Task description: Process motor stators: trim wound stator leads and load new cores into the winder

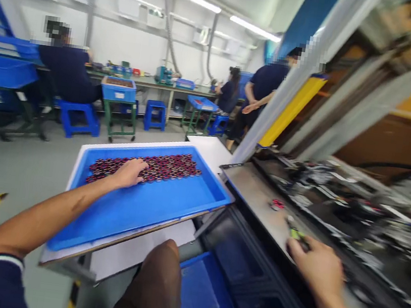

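Note:
My left hand [130, 173] rests at the near edge of a packed block of small round parts [167, 166], dark with red and silver, inside a blue tray [151, 212]. Its fingers are bent and closed; what lies between the fingertips cannot be made out. My right hand [318, 264] is wrapped round pliers [296, 234] with green and black handles, over the metal bench on the right. The tool is blurred, its metal tip pointing away from me. Just beyond that tip, a single red and silver round part [277, 205] lies on the metal bench [252, 187].
A grey post [246, 147] and a yellow bar [293, 110] rise behind the bench. Blurred machinery [339, 203] fills the right side. My knee [157, 280] is below the tray. Further off are blue stools [78, 118], a parts trolley [119, 92] and several people.

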The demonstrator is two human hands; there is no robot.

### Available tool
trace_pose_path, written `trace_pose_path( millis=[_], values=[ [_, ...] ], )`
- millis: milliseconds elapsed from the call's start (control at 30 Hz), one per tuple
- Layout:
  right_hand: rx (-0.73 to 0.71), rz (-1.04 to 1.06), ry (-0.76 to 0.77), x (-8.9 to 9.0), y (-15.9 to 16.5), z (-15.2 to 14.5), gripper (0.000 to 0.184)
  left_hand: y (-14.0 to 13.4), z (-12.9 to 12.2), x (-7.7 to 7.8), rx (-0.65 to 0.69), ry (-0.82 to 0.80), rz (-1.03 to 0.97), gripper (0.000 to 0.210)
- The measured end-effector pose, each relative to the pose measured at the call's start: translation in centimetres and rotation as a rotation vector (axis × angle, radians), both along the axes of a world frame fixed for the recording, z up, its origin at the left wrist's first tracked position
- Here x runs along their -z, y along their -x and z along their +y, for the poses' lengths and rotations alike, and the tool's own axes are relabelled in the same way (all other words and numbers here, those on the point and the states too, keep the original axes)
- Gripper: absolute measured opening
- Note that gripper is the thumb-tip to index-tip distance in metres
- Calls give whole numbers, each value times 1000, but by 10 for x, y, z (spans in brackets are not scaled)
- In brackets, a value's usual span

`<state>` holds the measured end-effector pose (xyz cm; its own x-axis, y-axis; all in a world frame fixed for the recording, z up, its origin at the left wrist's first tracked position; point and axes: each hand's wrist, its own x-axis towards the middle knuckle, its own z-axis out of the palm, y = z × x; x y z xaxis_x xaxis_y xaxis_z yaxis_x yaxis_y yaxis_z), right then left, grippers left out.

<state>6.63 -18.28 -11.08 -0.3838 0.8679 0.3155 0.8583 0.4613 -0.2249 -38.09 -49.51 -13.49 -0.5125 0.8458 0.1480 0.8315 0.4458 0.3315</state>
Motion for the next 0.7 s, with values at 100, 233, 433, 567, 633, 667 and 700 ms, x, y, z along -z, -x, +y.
trace_pose_path(
  millis=[100, 233, 433, 567, 633, 667, 700],
  values=[
    [46, -109, -18, -6, 1, -13, 17, -30, 70, -25, 167, -147, -32, 45],
    [90, -140, -77, -10, -1, -26, 21, -103, 167, -56, 402, -311, -82, 36],
    [139, -45, -77, -9, 0, -29, 23, -208, 273, -67, 639, -270, -200, 32],
    [129, -28, -27, 1, -5, -21, 29, -239, 318, -49, 679, -177, -431, 37],
    [120, -29, -6, 6, -6, -17, 31, -246, 334, -40, 691, -145, -558, 37],
    [117, -27, 1, 7, -6, -15, 30, -249, 339, -37, 695, -140, -612, 37],
    [115, -22, 3, 8, -6, -14, 30, -251, 343, -35, 697, -143, -660, 37]
  ],
)
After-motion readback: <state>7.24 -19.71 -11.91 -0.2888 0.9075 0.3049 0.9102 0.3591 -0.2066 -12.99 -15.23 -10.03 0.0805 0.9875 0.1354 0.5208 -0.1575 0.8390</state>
